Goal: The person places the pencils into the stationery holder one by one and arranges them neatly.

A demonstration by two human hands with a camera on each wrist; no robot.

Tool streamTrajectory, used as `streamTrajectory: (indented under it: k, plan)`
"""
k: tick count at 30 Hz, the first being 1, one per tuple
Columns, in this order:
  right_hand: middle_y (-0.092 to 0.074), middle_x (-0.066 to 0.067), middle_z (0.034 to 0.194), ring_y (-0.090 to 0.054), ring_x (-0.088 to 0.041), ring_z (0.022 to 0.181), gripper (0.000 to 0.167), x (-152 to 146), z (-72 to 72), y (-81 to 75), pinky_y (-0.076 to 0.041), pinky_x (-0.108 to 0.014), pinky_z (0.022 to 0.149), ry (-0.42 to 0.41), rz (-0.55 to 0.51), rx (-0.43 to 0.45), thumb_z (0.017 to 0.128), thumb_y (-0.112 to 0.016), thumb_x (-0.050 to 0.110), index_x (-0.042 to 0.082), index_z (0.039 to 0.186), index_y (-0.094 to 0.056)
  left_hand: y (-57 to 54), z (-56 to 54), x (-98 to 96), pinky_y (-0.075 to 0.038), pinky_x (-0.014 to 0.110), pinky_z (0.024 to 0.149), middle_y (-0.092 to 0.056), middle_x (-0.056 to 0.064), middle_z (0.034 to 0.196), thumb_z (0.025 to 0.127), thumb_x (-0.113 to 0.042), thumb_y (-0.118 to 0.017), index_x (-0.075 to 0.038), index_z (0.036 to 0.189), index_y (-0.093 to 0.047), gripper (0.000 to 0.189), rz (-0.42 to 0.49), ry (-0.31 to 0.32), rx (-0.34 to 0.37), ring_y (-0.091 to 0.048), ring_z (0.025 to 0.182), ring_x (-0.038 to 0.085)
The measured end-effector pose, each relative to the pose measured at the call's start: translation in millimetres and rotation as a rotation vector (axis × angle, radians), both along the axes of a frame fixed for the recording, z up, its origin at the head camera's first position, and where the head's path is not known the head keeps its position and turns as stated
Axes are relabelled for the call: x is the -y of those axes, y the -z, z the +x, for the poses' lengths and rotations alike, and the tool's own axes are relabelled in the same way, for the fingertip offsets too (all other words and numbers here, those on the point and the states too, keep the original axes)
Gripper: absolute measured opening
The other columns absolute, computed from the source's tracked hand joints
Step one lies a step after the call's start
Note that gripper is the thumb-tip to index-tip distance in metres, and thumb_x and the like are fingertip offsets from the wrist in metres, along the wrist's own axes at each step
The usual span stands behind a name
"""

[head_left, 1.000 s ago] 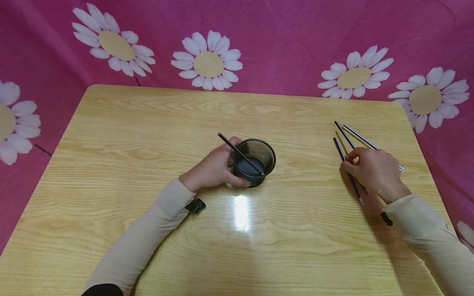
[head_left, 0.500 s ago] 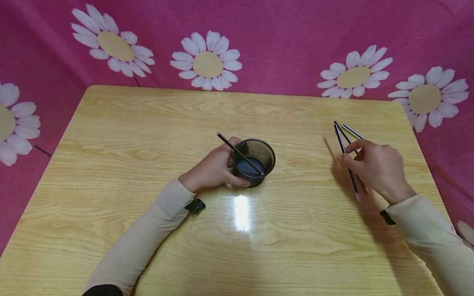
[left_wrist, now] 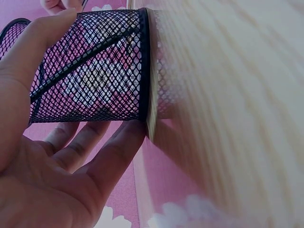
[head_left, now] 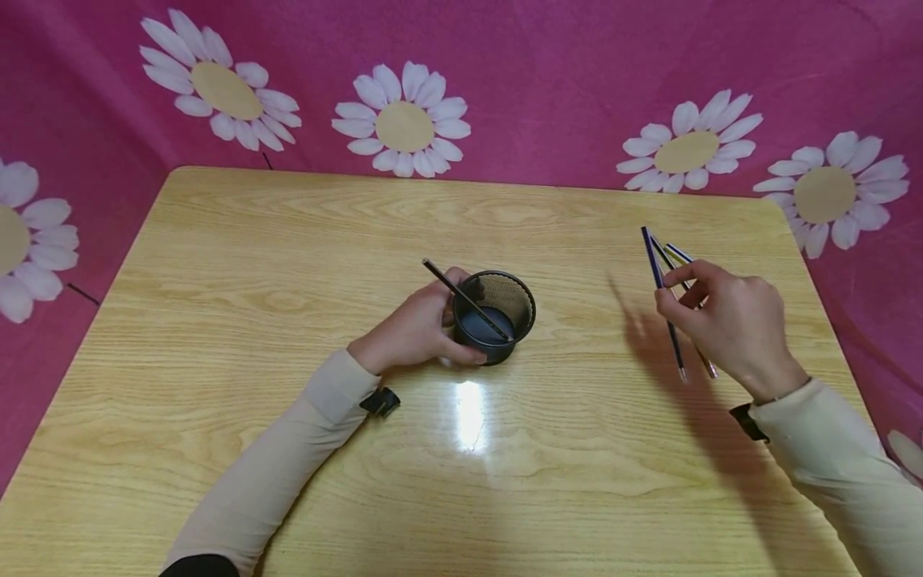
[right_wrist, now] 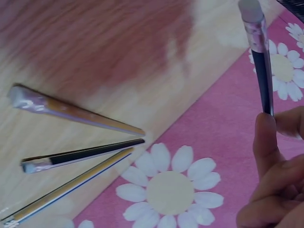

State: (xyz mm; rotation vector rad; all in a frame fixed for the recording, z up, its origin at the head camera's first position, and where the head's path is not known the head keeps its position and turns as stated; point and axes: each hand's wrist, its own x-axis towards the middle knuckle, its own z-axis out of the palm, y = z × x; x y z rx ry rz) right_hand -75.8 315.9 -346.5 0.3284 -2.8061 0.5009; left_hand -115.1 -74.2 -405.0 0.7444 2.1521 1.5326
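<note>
My left hand [head_left: 414, 328] grips a black mesh pencil cup [head_left: 513, 287], thumb on the near side and fingers around the back. Inside it a dark pencil [head_left: 468, 300] leans, its upper end sticking out past the rim. The left wrist view shows the cup's base [left_wrist: 145, 71] at the tabletop. To the right, my right hand [head_left: 743, 324] pinches a dark pencil [head_left: 652, 258] between thumb and index finger, raised over the table. Its eraser end [right_wrist: 256, 28] shows in the right wrist view. Below lie an orange-yellow pencil [right_wrist: 78, 116], a black pencil [right_wrist: 90, 153] and a yellow-and-blue pencil [right_wrist: 71, 186].
The wooden table [head_left: 288, 240] has rounded far corners. Behind it hangs a pink cloth [head_left: 534, 88] printed with white daisies. A bright light reflection [head_left: 470, 417] shows on the tabletop in front of the cup.
My right hand has lifted one dark pencil off the group and shifted slightly left with it; its shadow has moved away from it. The left hand and the cup have stayed put.
</note>
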Motion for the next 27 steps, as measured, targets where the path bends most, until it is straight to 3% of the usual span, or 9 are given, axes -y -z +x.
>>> streamTrajectory:
  k: [8, 16, 27]
  plan:
    - [-0.075, -0.012, 0.074, -0.036, 0.004, 0.043, 0.019, 11, 0.2, -8.8, -0.03, -0.033, 0.045, -0.006, -0.024, -0.058, 0.092, -0.078, 0.019, 0.003, 0.102, -0.079, 0.8, -0.5, 0.0, -0.048, 0.036, 0.112, -0.073, 0.012, 0.132, 0.074, -0.003, -0.101, -0.003, 0.139, -0.051, 0.082, 0.005, 0.004, 0.002, -0.072, 0.118, 0.017]
    - [-0.074, -0.008, 0.073, -0.041, 0.007, 0.049, 0.018, 21, 3.2, -16.3, -0.031, -0.026, 0.048, -0.004, -0.054, -0.058, 0.093, -0.079, 0.02, 0.005, 0.101, -0.079, 0.3, -0.5, 0.2, -0.049, 0.036, 0.112, -0.072, 0.012, 0.134, 0.075, -0.002, -0.101, -0.003, 0.141, -0.051, 0.083, 0.008, 0.008, 0.019, -0.072, 0.119, 0.018]
    - [-0.074, -0.004, 0.071, -0.044, 0.015, 0.057, 0.016, 31, 3.7, -21.3, -0.032, -0.014, 0.055, -0.049, -0.116, -0.129, 0.09, -0.082, 0.017, 0.004, 0.099, -0.079, 0.4, -0.7, 0.1, -0.05, 0.035, 0.111, -0.072, 0.013, 0.134, 0.075, -0.002, -0.1, -0.003, 0.14, -0.05, 0.082, 0.016, 0.011, 0.025, -0.072, 0.119, 0.018]
